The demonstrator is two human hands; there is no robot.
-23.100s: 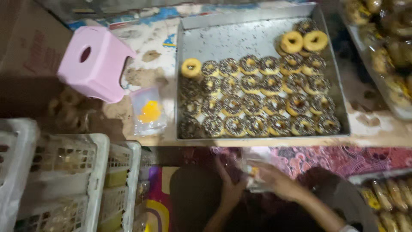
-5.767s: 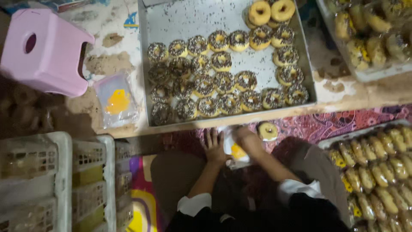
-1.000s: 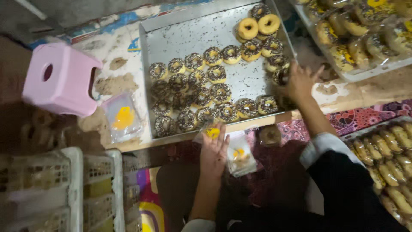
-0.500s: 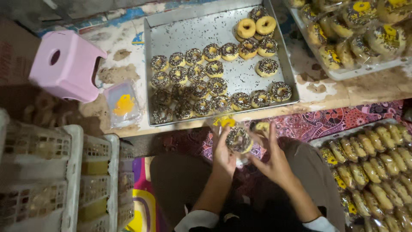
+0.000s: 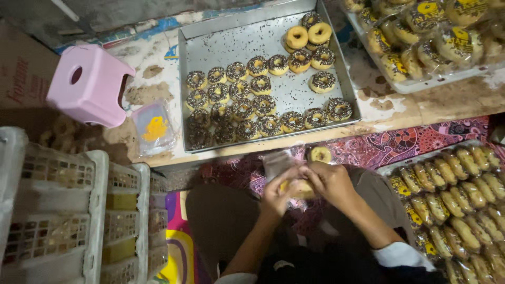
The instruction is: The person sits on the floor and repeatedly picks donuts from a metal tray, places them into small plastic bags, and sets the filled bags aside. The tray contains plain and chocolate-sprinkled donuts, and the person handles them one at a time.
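My left hand and my right hand meet over my lap, both gripping a clear plastic bag with a doughnut inside it. A plain doughnut lies on the patterned cloth just beyond my right hand. Ahead of me a metal baking tray holds several sprinkled chocolate doughnuts and two plain glazed ones.
A pink plastic stool stands far left, with a stack of clear bags beside it. White crates fill the left. Trays of bagged doughnuts sit at upper right and at lower right.
My right hand came back from the tray with a sprinkled doughnut and joined the left hand. The doughnut went into the bag, and both hands now close around it.
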